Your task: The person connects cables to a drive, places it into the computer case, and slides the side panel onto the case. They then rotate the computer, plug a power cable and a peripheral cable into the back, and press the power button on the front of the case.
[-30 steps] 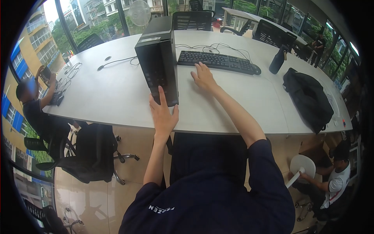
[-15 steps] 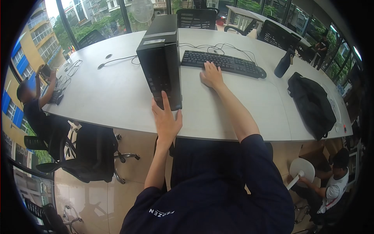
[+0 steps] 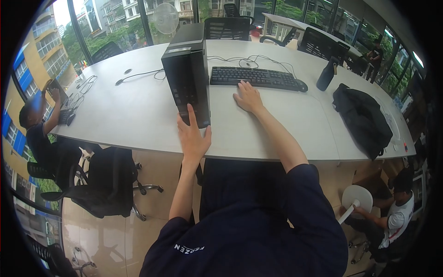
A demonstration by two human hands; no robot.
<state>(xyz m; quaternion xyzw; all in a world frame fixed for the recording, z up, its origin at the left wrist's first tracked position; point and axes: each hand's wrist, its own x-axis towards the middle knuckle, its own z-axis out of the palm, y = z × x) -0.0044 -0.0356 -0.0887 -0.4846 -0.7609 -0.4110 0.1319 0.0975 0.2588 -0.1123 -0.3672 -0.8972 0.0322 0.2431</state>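
A black desktop computer tower (image 3: 187, 78) stands upright on the white table. My left hand (image 3: 194, 138) touches its lower front with the index finger stretched up along the panel and the thumb spread to the right. To the right of the tower lies a black keyboard (image 3: 258, 77), with a black mouse (image 3: 302, 86) against its right end. My right hand (image 3: 249, 98) rests at the keyboard's near edge, fingers extended and fingertips over the bottom row. Nothing is grasped in that hand.
Cables (image 3: 249, 60) lie behind the keyboard. A dark bottle (image 3: 326, 74) and a black bag (image 3: 362, 117) are on the right of the white table (image 3: 129, 106). One person (image 3: 41, 124) sits at left; another (image 3: 397, 212) holds a round white object (image 3: 357, 198) at lower right.
The view has shifted slightly. My right hand has drawn back a little toward the keyboard's near edge. My left hand keeps its place on the tower's front.
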